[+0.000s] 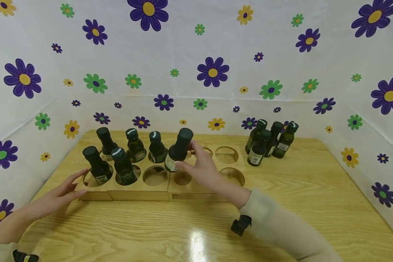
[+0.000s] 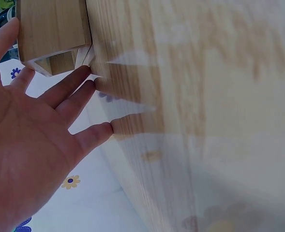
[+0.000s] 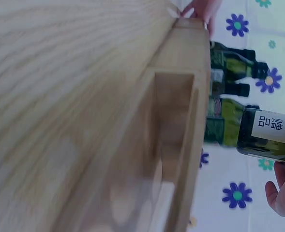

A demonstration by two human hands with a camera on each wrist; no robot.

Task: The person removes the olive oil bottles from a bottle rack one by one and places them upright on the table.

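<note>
The right hand (image 1: 203, 165) pinched a dark bottle (image 1: 178, 151) between thumb and fingers, its cap tilted slightly toward that hand's side. Beneath the hand lay the wooden rack (image 1: 137, 195); to the hand's left, five bottles (image 1: 135, 149) stood in its holes. Right of and beyond the hand, four more bottles (image 1: 258, 152) stood on the desk (image 1: 301, 189). The left hand (image 1: 60, 196) was spread at the rack's left end.

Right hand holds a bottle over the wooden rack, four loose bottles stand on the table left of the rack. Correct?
Wrong side: the four loose bottles stand on the table right of the wooden rack, per the head view. The right hand does hold a bottle over the rack.
</note>
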